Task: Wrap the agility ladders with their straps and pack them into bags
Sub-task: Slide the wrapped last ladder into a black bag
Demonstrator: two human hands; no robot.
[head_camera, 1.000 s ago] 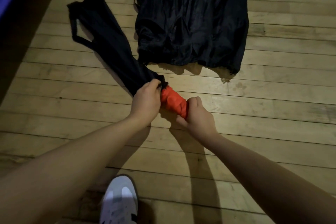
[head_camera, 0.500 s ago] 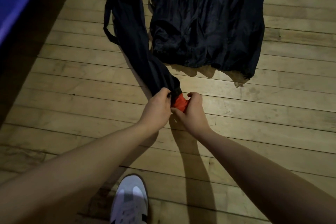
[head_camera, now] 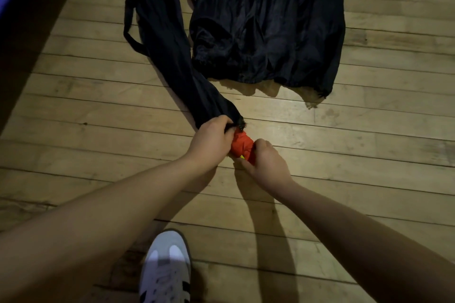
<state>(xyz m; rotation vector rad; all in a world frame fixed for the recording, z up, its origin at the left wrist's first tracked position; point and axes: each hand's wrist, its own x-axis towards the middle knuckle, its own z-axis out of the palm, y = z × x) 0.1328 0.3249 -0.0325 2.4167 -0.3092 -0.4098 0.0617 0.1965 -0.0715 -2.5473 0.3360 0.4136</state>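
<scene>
head view shows your left hand gripping the mouth of the narrow black bag on the wooden floor. your right hand pinches the end of the red ladder bundle, which lies between both hands, partly inside the bag. more black bags lie just beyond.

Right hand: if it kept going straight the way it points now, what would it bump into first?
The right hand points up-left along the orange bundle it grips, so it would probably meet the mouth of the long black bag, held by the left hand.
</scene>
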